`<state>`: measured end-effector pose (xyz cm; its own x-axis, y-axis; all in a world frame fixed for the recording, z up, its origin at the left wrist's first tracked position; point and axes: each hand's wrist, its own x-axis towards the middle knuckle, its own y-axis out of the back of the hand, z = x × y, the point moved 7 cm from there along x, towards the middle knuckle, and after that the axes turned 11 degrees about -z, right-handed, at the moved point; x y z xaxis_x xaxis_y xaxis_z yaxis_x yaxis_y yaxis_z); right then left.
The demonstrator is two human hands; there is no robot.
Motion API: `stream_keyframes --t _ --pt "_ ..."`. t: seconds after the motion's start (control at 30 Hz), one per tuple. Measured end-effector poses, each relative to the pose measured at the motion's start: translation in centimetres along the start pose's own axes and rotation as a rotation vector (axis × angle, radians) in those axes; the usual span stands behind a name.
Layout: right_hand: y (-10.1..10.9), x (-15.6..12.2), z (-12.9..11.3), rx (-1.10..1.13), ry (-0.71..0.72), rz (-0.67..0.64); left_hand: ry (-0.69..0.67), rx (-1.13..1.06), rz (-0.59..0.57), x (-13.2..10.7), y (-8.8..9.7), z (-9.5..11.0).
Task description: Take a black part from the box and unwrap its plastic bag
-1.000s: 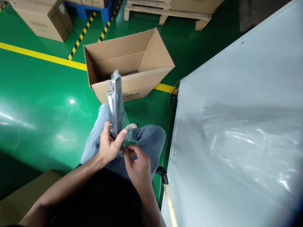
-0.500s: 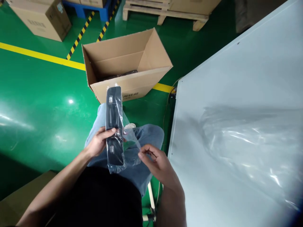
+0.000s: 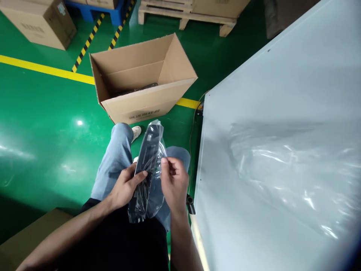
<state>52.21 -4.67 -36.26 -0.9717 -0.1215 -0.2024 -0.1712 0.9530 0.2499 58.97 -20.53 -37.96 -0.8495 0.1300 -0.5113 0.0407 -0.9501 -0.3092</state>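
Note:
A long black flat part in a clear plastic bag point(image 3: 148, 165) lies tilted over my lap. My left hand point(image 3: 125, 186) grips it from the left at its middle, thumb across the front. Against the bag's right edge my right hand point(image 3: 173, 182) is closed, fingers pinching the plastic. Below both hands are my jeans-clad legs and a pale shoe point(image 3: 136, 131).
An open cardboard box point(image 3: 141, 101) with dark items inside stands on the green floor ahead. A large pale table point(image 3: 282, 150) under clear film fills the right. Another box point(image 3: 36, 22) and a wooden pallet point(image 3: 186, 15) lie beyond the yellow line. A carton corner point(image 3: 25, 241) sits lower left.
The bagged part swung from upright to lying tilted toward the right. My right hand left the bag's bottom, opened briefly, then came back to pinch its right edge.

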Motion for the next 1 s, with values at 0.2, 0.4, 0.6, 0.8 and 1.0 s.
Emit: stream_keyframes --t 0.2,0.4,0.6,0.8,1.0 --pt "0.4 -0.3 2.3 0.211 -0.094 -0.088 0.151 -0.260 -0.010 -0.9 0.3 -2.1" --pt "1.8 1.8 0.6 0.157 0.001 -0.069 0.117 0.025 -0.190 -1.4 -0.1 -1.8" --pt "3.1 2.4 1.1 0.184 -0.051 0.099 0.095 0.193 -0.061 -2.2 0.2 -1.5" --pt "2.2 1.9 3.6 0.624 -0.111 0.090 0.274 -0.264 -0.078 -2.5 0.4 -3.3" --pt "2.1 1.2 1.7 0.731 -0.121 0.001 0.298 -0.351 -0.266 -1.3 0.1 -4.4"
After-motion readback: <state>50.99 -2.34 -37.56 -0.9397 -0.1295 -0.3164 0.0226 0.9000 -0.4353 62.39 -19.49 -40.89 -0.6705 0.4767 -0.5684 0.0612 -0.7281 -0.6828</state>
